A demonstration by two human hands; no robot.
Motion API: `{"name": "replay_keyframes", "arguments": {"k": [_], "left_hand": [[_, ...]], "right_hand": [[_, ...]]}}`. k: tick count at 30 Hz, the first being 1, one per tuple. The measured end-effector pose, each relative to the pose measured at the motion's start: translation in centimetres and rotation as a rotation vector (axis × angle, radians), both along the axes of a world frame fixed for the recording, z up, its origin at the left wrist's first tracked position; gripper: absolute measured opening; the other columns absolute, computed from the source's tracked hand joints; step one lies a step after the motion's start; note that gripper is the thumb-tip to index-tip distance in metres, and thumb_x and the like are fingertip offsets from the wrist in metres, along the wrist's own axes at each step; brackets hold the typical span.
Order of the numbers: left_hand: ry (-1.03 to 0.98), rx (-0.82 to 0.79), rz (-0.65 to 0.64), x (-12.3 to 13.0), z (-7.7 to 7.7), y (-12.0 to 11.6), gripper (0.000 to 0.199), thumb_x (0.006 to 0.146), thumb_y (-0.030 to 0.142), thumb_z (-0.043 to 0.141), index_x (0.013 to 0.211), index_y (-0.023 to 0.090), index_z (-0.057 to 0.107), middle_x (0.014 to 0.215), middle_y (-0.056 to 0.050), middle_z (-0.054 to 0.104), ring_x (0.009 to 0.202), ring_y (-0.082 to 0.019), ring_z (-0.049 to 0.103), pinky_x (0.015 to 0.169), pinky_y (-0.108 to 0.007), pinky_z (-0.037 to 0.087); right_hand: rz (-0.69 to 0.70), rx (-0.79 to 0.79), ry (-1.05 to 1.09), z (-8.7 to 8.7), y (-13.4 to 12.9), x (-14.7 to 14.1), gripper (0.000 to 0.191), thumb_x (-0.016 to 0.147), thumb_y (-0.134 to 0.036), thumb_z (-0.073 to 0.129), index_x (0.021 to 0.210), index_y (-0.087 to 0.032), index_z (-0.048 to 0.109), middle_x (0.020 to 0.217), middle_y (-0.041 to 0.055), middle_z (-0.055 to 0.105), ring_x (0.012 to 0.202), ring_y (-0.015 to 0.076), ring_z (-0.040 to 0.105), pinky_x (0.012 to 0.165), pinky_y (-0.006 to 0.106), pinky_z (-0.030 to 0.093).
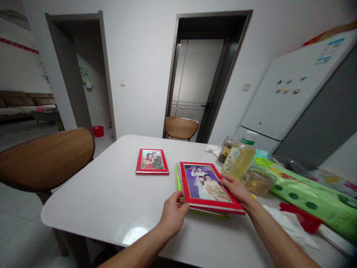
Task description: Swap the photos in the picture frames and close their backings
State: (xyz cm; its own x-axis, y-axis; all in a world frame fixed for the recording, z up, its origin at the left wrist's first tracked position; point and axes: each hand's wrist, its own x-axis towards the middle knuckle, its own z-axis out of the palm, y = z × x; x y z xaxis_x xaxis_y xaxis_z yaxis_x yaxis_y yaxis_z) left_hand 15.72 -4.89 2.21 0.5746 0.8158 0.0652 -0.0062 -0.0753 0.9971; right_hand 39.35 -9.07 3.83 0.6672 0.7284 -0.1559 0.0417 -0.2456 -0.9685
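Note:
A large red photo frame (208,186) with a wedding picture lies tilted over a stack of thin books or boards (178,178) with green and white edges. My left hand (174,210) grips its lower left corner, thumb on the front edge and fingers curled at the side. On the right side, my right hand (235,190) holds the same frame, its thumb on the border and the other fingers partly hidden. A smaller red photo frame (152,162) with a couple's picture lies flat on the white table (111,193), left of the stack.
Right of the stack are a bottle of yellow liquid (242,156), a glass jar (227,150), a lidded container (258,180), a green package (306,193), white tissue (290,223) and a red box (301,217). Wooden chairs (50,156) stand left and behind.

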Motion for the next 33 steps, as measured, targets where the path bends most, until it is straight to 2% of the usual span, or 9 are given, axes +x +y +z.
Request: {"name": "replay_keyframes", "arguments": {"k": [3, 5, 8, 13, 17, 20, 23, 29, 33], "left_hand": [[0.162, 0.174, 0.062, -0.1, -0.5, -0.1, 0.044, 0.064, 0.01, 0.055, 0.107, 0.016, 0.049, 0.105, -0.006, 0.056, 0.098, -0.02, 0.049, 0.087, -0.031, 0.037], [0.24, 0.258, 0.048, -0.1, -0.9, 0.0, 0.056, 0.059, 0.01, 0.059, 0.113, 0.015, 0.044, 0.113, -0.008, 0.051, 0.105, -0.022, 0.045, 0.091, -0.033, 0.033], [0.177, 0.312, -0.012, 0.1, -1.6, 0.2, 0.062, 0.057, 0.005, 0.058, 0.115, 0.016, 0.04, 0.112, -0.007, 0.051, 0.102, -0.021, 0.047, 0.089, -0.03, 0.036], [0.103, 0.393, -0.005, 0.3, -2.3, 0.6, 0.063, 0.057, -0.002, 0.049, 0.115, 0.02, 0.038, 0.11, -0.003, 0.052, 0.1, -0.019, 0.047, 0.087, -0.028, 0.036], [0.16, 0.371, 0.002, 0.5, -2.0, 0.4, 0.069, 0.057, 0.01, 0.062, 0.119, 0.019, 0.032, 0.114, -0.006, 0.049, 0.103, -0.023, 0.046, 0.089, -0.032, 0.035], [0.145, 0.374, 0.009, 1.0, -1.7, 0.5, 0.067, 0.063, 0.022, 0.063, 0.121, 0.018, 0.03, 0.117, -0.008, 0.047, 0.106, -0.024, 0.045, 0.09, -0.033, 0.034], [0.141, 0.411, 0.038, 1.5, -1.9, 0.8, 0.062, 0.067, 0.023, 0.06, 0.121, 0.018, 0.031, 0.118, -0.008, 0.047, 0.107, -0.023, 0.044, 0.091, -0.033, 0.033], [0.174, 0.46, -0.024, 1.0, -2.9, 1.4, 0.083, 0.055, 0.007, 0.063, 0.126, 0.019, 0.022, 0.119, -0.007, 0.046, 0.106, -0.023, 0.044, 0.09, -0.032, 0.034], [0.233, 0.536, -0.03, 1.4, -2.7, 2.0, 0.073, 0.058, 0.004, 0.055, 0.123, 0.021, 0.025, 0.113, -0.005, 0.05, 0.099, -0.019, 0.05, 0.084, -0.027, 0.039]], "right_hand": [[-0.026, -0.054, -0.057, -1.1, 0.3, 0.5, 0.055, 0.067, -0.018, 0.054, 0.119, -0.008, 0.04, 0.072, 0.0066, 0.068, 0.06, 0.0151, 0.062, 0.056, 0.025, 0.049], [-0.032, -0.098, -0.12, -1.5, 0.2, 0.6, 0.056, 0.067, -0.021, 0.054, 0.12, -0.007, 0.04, 0.073, 0.008, 0.068, 0.06, 0.016, 0.062, 0.055, 0.026, 0.048], [-0.029, -0.162, -0.252, -1.7, -0.1, 0.3, 0.053, 0.066, -0.025, 0.055, 0.116, -0.009, 0.046, 0.073, 0.0079, 0.068, 0.06, 0.0169, 0.062, 0.054, 0.026, 0.047], [-0.02, -0.272, -0.501, -1.8, -0.2, -0.5, 0.047, 0.068, -0.026, 0.049, 0.113, -0.013, 0.05, 0.08, 0.0071, 0.067, 0.066, 0.0173, 0.062, 0.058, 0.025, 0.044], [-0.019, -0.36, -0.682, -1.7, 0.7, -0.4, 0.043, 0.071, -0.029, 0.044, 0.111, -0.014, 0.053, 0.084, 0.01, 0.066, 0.076, 0.0214, 0.06, 0.067, 0.029, 0.042], [-0.021, -0.407, -0.778, -1.6, 1.7, -0.1, 0.044, 0.072, -0.03, 0.043, 0.111, -0.014, 0.053, 0.096, 0.0127, 0.063, 0.088, 0.0247, 0.057, 0.074, 0.032, 0.04], [-0.03, -0.444, -0.824, -1.6, 2.6, 0.1, 0.044, 0.072, -0.028, 0.04, 0.112, -0.013, 0.052, 0.106, 0.0144, 0.058, 0.095, 0.026, 0.054, 0.079, 0.034, 0.038], [0.032, -0.445, -0.796, -2.2, 1.6, 0.4, 0.054, 0.073, -0.038, 0.04, 0.12, -0.011, 0.043, 0.102, 0.0118, 0.061, 0.087, 0.0213, 0.058, 0.074, 0.028, 0.041], [0.069, -0.433, -0.771, -2.6, 0.8, 0.8, 0.056, 0.073, -0.04, 0.04, 0.121, -0.011, 0.042, 0.106, 0.0117, 0.059, 0.088, 0.0205, 0.058, 0.073, 0.026, 0.042]]}}
